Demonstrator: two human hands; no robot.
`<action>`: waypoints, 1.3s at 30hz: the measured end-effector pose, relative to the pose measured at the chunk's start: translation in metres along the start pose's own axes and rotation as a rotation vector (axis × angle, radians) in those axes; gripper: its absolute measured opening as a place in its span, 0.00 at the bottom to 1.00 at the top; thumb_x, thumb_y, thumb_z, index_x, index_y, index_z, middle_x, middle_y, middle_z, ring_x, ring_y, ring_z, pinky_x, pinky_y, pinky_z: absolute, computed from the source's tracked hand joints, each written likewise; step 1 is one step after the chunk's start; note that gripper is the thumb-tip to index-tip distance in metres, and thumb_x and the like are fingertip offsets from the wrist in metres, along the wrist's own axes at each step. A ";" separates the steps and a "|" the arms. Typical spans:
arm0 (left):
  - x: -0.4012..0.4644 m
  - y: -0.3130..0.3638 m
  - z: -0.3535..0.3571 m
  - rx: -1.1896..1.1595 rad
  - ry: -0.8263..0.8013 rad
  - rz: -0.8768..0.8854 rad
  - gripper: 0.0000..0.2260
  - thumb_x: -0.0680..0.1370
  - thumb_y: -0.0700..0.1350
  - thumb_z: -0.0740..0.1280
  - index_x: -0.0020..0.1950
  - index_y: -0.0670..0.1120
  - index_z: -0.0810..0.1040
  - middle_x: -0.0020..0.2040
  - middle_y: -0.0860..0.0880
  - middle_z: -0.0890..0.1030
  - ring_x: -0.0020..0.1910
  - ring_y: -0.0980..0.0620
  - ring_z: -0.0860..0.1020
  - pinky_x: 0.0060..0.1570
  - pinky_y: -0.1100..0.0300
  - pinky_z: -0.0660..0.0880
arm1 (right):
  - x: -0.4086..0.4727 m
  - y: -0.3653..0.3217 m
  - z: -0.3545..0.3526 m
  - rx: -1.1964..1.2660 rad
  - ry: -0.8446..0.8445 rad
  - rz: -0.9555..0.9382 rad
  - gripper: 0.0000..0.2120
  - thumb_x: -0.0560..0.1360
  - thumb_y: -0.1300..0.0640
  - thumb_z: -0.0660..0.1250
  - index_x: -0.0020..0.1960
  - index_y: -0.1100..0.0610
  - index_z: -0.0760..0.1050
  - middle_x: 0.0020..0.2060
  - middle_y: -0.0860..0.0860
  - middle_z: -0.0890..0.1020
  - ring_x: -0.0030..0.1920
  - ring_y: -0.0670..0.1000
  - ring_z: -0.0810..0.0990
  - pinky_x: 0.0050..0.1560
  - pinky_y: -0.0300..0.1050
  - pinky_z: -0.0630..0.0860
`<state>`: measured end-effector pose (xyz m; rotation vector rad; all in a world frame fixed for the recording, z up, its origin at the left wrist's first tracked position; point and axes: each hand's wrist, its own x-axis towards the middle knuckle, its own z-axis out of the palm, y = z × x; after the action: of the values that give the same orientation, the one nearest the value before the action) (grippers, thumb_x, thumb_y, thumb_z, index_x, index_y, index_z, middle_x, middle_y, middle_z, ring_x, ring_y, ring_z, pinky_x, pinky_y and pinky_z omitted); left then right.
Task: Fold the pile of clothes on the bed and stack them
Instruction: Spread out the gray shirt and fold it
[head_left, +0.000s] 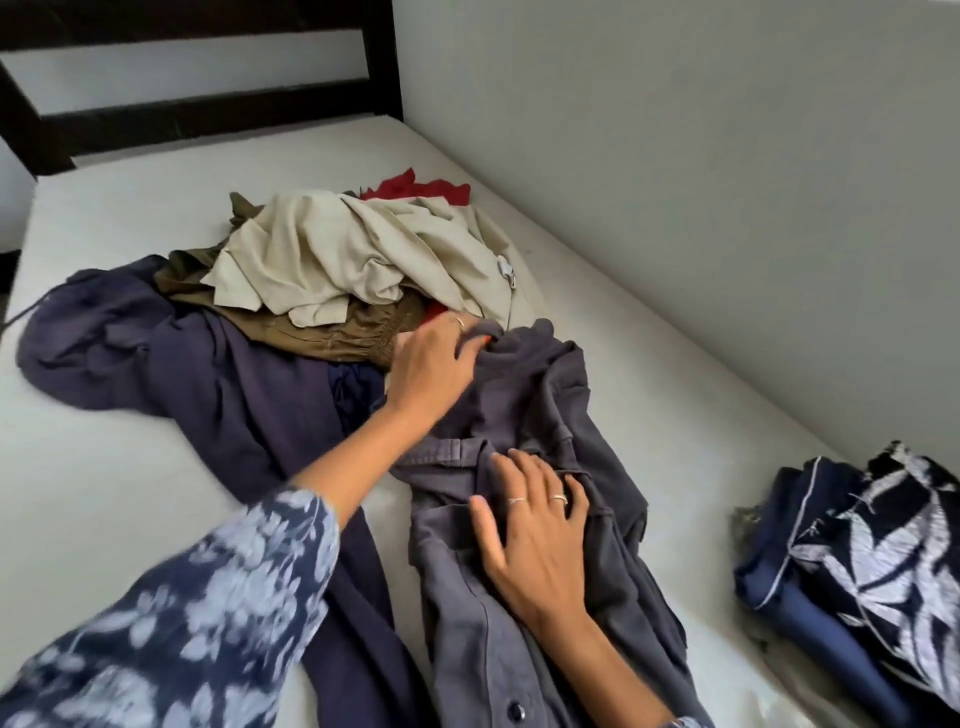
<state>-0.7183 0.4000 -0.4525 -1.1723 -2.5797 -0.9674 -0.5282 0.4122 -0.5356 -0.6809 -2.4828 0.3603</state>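
A grey button shirt (524, 415) lies spread down the middle of the white bed (114, 493). My left hand (431, 369) grips its bunched far end, close to the pile. My right hand (535, 530) lies flat with fingers spread on the shirt's middle. Behind them sits the unfolded pile: a cream garment (353, 249) on top, an olive-brown one (322, 332) under it, a red one (415, 188) at the back. A dark purple-blue garment (171, 343) sprawls to the left. At the right lies a stack of folded clothes (857, 561) in navy and leaf print.
A grey wall (727, 156) runs along the bed's right side. A dark wooden headboard (208, 104) stands at the far end. Bare mattress shows at the left front and between the shirt and the folded stack.
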 end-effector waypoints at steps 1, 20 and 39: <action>-0.021 0.018 -0.008 0.015 0.087 0.125 0.08 0.77 0.48 0.65 0.53 0.48 0.80 0.48 0.50 0.82 0.47 0.48 0.79 0.51 0.52 0.69 | 0.001 -0.001 -0.007 0.202 0.077 0.058 0.20 0.78 0.44 0.55 0.65 0.52 0.71 0.63 0.50 0.74 0.65 0.53 0.72 0.66 0.55 0.63; -0.181 0.038 -0.012 0.513 0.029 0.894 0.09 0.73 0.38 0.62 0.41 0.50 0.78 0.35 0.53 0.74 0.33 0.50 0.73 0.48 0.50 0.67 | 0.128 -0.003 -0.064 -0.233 -0.806 0.163 0.25 0.72 0.37 0.66 0.58 0.56 0.75 0.60 0.55 0.78 0.59 0.59 0.76 0.57 0.52 0.72; -0.087 0.067 -0.096 -0.380 0.298 -0.410 0.16 0.82 0.57 0.54 0.49 0.45 0.70 0.44 0.47 0.78 0.47 0.45 0.78 0.43 0.53 0.71 | 0.153 -0.043 -0.191 0.819 0.331 0.078 0.18 0.82 0.56 0.58 0.33 0.50 0.62 0.27 0.41 0.66 0.31 0.41 0.62 0.39 0.39 0.63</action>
<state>-0.6225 0.3194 -0.3772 -0.4984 -2.4981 -1.6333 -0.5494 0.4792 -0.2973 -0.4335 -1.7674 1.1079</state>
